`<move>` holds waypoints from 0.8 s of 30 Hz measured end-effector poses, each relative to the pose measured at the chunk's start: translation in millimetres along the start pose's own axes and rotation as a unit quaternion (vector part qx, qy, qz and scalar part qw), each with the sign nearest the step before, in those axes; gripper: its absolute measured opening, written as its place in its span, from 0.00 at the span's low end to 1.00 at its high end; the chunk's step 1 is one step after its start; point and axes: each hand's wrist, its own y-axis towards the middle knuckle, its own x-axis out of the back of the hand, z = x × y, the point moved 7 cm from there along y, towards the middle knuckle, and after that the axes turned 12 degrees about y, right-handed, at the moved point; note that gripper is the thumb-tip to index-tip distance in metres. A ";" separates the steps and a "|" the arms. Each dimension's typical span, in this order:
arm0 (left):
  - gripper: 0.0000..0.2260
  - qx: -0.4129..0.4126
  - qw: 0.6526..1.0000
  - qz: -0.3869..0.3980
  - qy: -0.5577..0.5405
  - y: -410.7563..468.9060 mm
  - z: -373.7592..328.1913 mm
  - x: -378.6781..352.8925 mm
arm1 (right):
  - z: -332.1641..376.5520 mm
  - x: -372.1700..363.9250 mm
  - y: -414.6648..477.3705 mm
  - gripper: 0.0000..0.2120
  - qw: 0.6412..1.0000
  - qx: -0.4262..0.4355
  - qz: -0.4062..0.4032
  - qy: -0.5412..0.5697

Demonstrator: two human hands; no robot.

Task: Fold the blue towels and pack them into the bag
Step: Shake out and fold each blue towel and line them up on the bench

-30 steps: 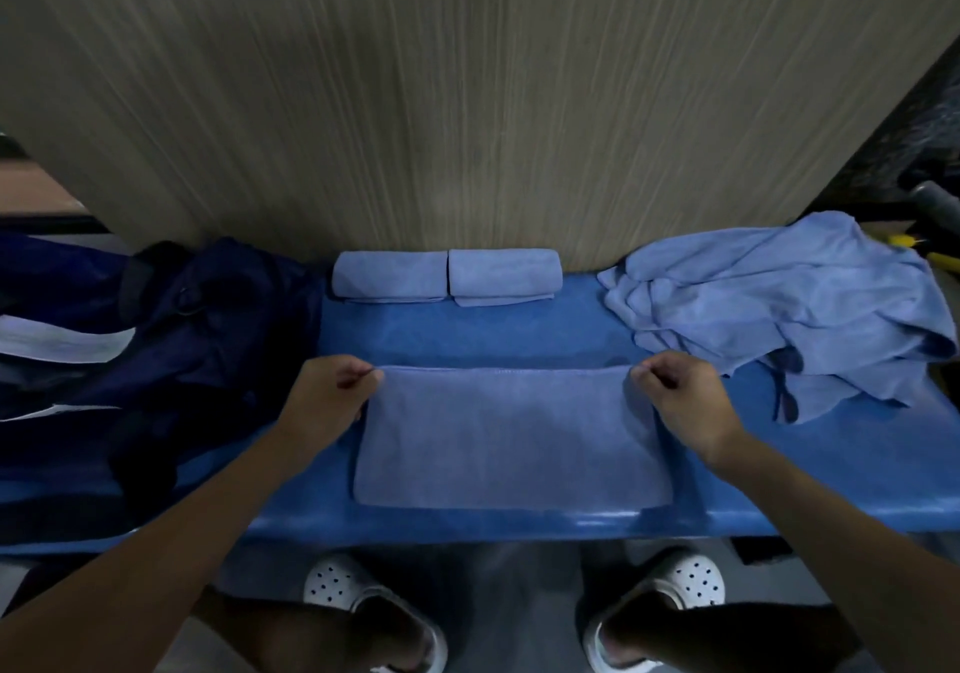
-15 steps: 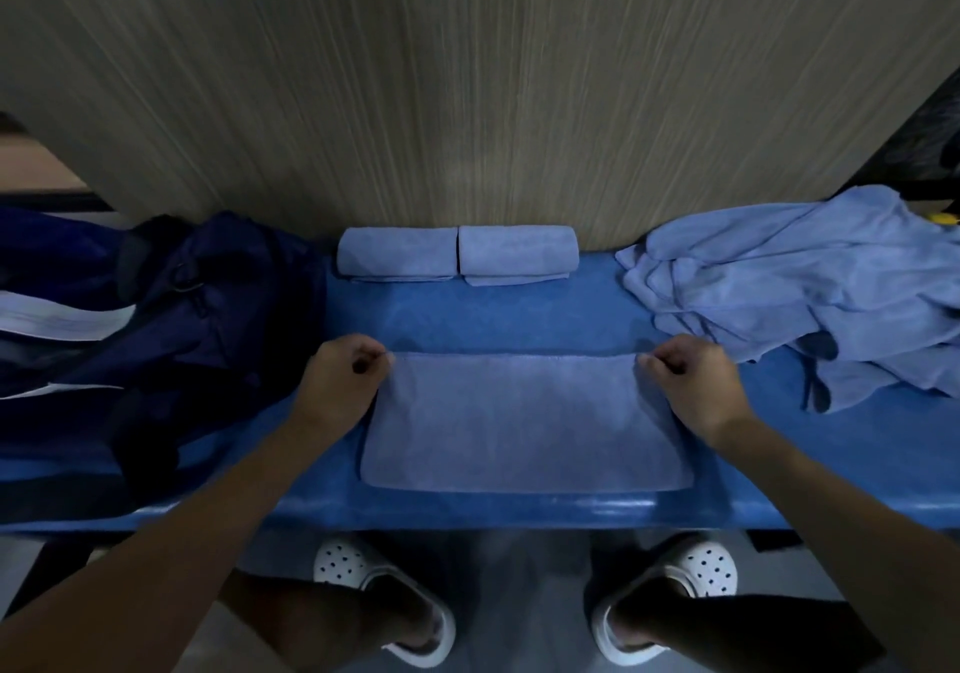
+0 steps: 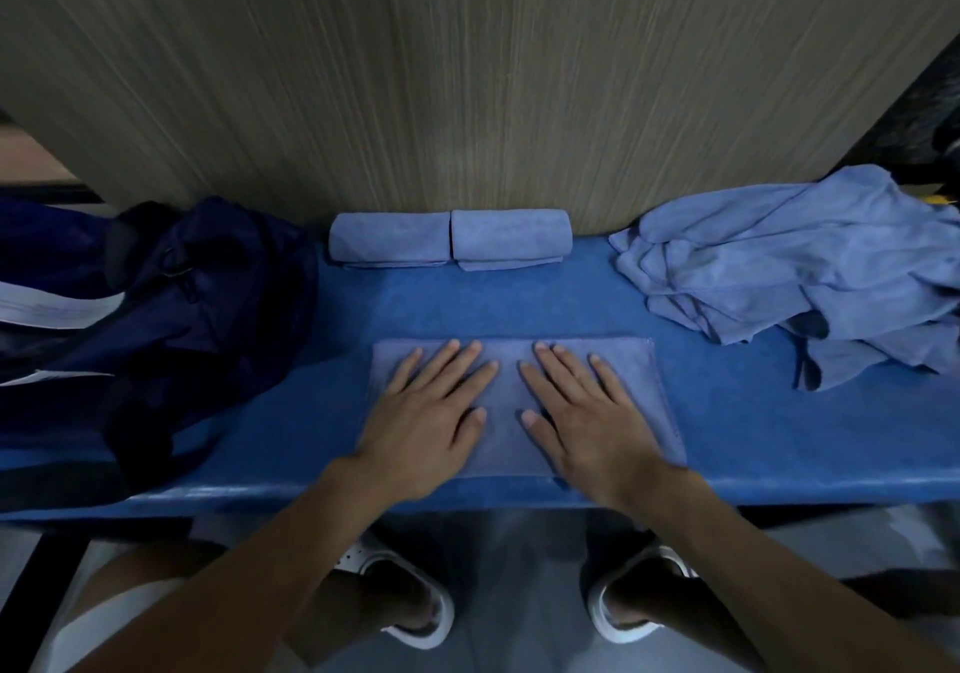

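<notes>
Left hand and right hand are pressing flat, fingers straight, grasping nothing, on the folded towel; bag is lying left of them; unfolded towels are lying right.

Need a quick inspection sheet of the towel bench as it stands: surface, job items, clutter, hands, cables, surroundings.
Surface: blue bench.
Job's things: flat towel under both hands; two folded towels side by side against the panel; unfolded towel heap at right; navy bag at left.
Clutter: small yellow object, far right, unidentifiable.
Grippers: left hand and right hand open, flat on the flat towel.
Cables: nothing seen.
Surroundings: wood-grain panel behind; white clogs below.
</notes>
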 end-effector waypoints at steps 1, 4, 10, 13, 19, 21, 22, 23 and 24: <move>0.25 0.005 1.000 0.001 0.008 -2.0 6.3 -2.8 | -4.9 0.2 -0.3 0.31 1.000 -0.004 0.003 -0.012; 0.26 0.008 1.000 0.011 0.015 -6.3 19.1 -7.0 | -24.8 5.1 -5.0 0.30 0.999 -0.040 0.004 -0.031; 0.31 0.039 0.999 0.029 0.014 -7.9 29.1 -6.8 | -66.7 21.2 -23.0 0.37 0.987 -0.157 -0.008 -0.032; 0.31 0.033 0.999 0.002 0.015 3.4 11.2 7.7 | -38.6 28.4 -17.2 0.34 0.990 -0.125 -0.020 -0.056; 0.28 0.003 1.000 0.005 0.023 6.7 10.0 -8.8 | -9.1 3.9 -22.1 0.32 0.997 -0.071 0.027 -0.029; 0.27 0.010 1.000 0.004 0.023 2.9 31.1 -12.8 | -21.8 3.5 -22.0 0.32 0.995 -0.083 0.044 -0.037; 0.27 0.020 1.000 0.009 0.022 0.8 40.3 -14.1 | -26.4 5.7 -20.6 0.33 0.994 -0.091 0.045 -0.040; 0.27 0.030 0.999 0.014 0.026 -0.3 46.5 -14.1 | -29.2 8.6 -18.4 0.33 0.993 -0.099 0.046 -0.045; 0.28 0.038 0.999 0.017 0.031 -0.7 49.5 -14.4 | -29.5 11.7 -16.3 0.33 0.992 -0.101 0.044 -0.055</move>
